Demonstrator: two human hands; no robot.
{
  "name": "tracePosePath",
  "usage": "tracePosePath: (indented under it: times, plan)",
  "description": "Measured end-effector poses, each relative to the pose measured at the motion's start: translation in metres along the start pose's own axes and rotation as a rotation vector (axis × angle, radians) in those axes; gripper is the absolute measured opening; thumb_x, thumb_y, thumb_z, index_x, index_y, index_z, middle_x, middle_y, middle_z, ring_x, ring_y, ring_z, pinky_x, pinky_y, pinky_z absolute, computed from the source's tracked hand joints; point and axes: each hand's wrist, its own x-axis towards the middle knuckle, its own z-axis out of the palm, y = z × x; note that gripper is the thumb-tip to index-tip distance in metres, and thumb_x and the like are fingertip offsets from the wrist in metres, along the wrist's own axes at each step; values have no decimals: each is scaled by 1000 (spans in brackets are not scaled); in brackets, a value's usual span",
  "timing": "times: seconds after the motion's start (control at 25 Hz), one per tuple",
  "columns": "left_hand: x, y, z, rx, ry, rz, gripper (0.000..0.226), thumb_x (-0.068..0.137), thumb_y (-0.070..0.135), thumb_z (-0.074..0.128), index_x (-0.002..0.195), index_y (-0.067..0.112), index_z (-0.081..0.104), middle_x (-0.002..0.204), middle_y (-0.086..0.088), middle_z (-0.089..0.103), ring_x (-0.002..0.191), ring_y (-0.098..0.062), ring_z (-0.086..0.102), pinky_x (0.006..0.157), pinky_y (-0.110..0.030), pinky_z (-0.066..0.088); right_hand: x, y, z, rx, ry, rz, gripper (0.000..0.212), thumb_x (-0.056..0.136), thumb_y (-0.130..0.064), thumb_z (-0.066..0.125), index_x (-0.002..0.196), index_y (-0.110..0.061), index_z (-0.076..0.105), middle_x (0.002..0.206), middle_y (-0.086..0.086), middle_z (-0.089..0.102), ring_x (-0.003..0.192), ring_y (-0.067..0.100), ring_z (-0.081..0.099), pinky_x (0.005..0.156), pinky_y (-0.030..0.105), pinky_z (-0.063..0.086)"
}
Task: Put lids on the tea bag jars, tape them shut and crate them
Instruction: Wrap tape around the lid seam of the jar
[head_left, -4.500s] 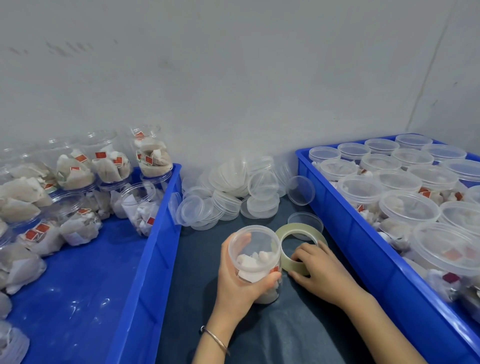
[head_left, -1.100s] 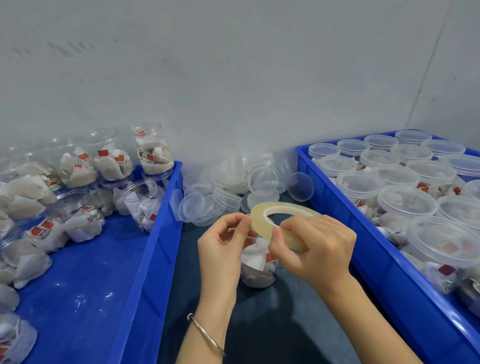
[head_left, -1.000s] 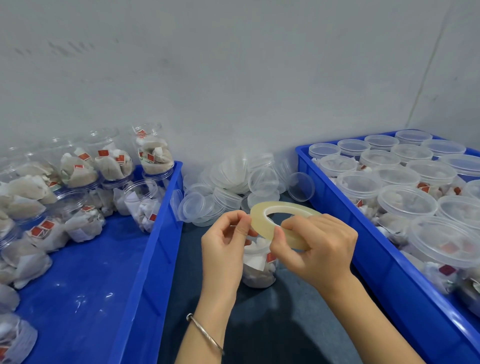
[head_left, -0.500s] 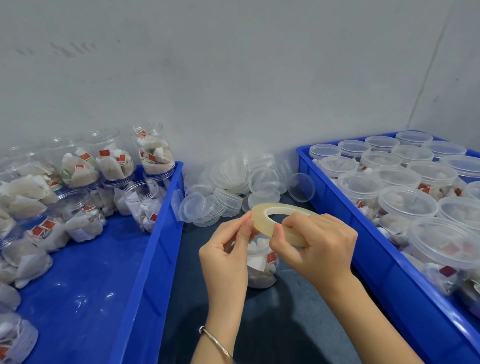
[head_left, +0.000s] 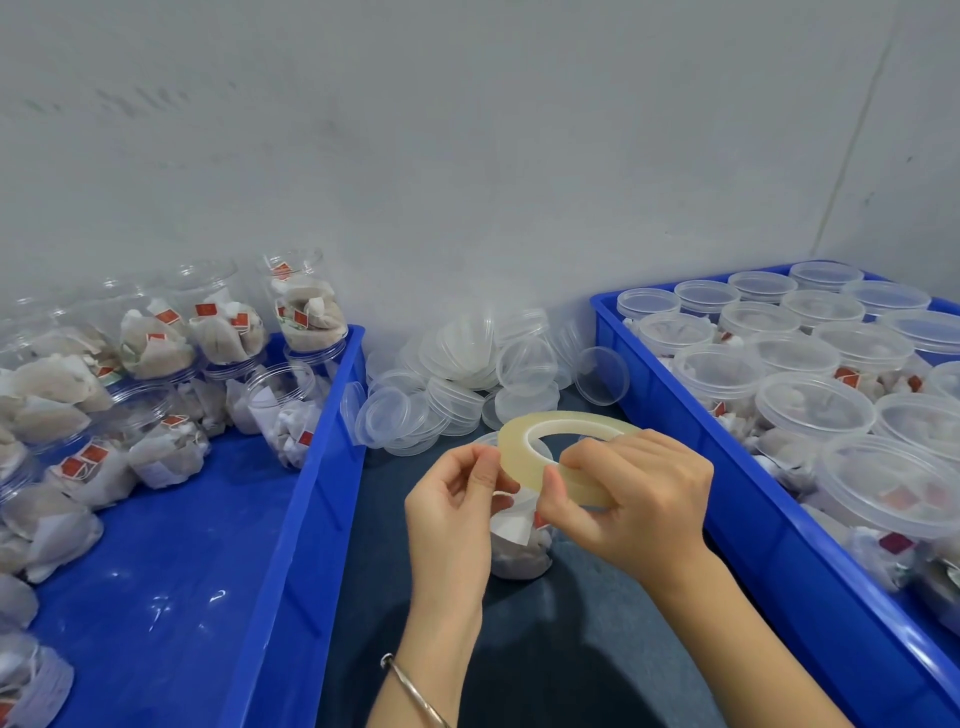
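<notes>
Now right hand (head_left: 634, 499) grips tape roll (head_left: 566, 426); left hand (head_left: 452, 504) pinches its edge above jar (head_left: 519, 551)

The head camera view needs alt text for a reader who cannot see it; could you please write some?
A right hand holds a roll of clear tape above a lidded tea bag jar while the left hand pinches at its edge. Loose lids lie behind, between two blue crates of jars.
</notes>
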Motion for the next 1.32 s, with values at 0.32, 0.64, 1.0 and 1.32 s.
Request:
tracePosePath:
  times: [0.32, 0.64, 1.0, 1.32]
  plan:
    - [-3, 11, -8, -50, -236, -33, 32, 77, 37, 58, 82, 6, 62, 68, 1, 61, 69, -9, 61, 69, -25, 53, 2, 12, -3, -38, -8, 9, 44, 81, -32, 58, 44, -9, 56, 38, 1, 43, 35, 21, 42, 39, 26, 39]
    - [-2, 5, -10, 15, -69, 103, 29, 66, 27, 73, 78, 3, 64, 75, -3, 70, 71, -12, 66, 66, -17, 53, 2, 7, -4, -4, -40, -13, 42, 77, -32, 61, 42, -10, 52, 38, 0, 38, 35, 20, 37, 39, 24, 35]
    - [13, 36, -13, 304, 32, 479, 14, 81, 12, 71, 75, 19, 61, 76, 14, 67, 73, -2, 65, 67, -8, 47, 2, 8, -19, 233, -537, 15, 31, 83, -37, 44, 82, -11, 61, 61, -3, 48, 56, 18, 42, 58, 30, 39]
    - [-6, 40, -24, 210, 95, 568, 9, 78, 23, 69, 74, 20, 62, 78, 10, 67, 78, -3, 65, 72, -6, 46, 21, 26, -40, -91, -489, 144, 39, 87, -46, 40, 66, -14, 49, 53, -6, 45, 51, 22, 43, 75, 38, 40]
